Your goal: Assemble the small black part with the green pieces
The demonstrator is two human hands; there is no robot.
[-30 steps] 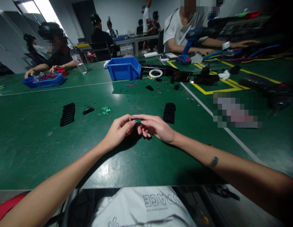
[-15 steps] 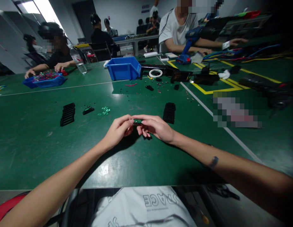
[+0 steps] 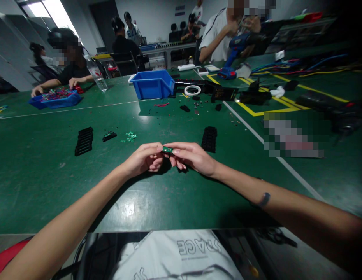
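While left hand (image 3: 144, 158) and right hand (image 3: 196, 156) pinch one green-faced part (image 3: 167, 149) in fingertips, loose green pieces (image 3: 130, 136) suggest work left, black row (image 3: 84, 141) or black stack (image 3: 209, 139) possibly done.

The place looked like a shared electronics workshop. A big green table (image 3: 61, 186) was marked with yellow lines (image 3: 274, 113), and a blue power drill (image 3: 227, 73) stood on it near a bundle of coloured wires (image 3: 271, 70). A blue bin (image 3: 152, 87), small loose bits (image 3: 197, 104), a heap of little green pieces (image 3: 130, 136) and stacks of black plastic parts (image 3: 83, 141) were set out across it. Farther back, people (image 3: 125, 43) were gathered around another long table (image 3: 169, 48) with a row of things along it.
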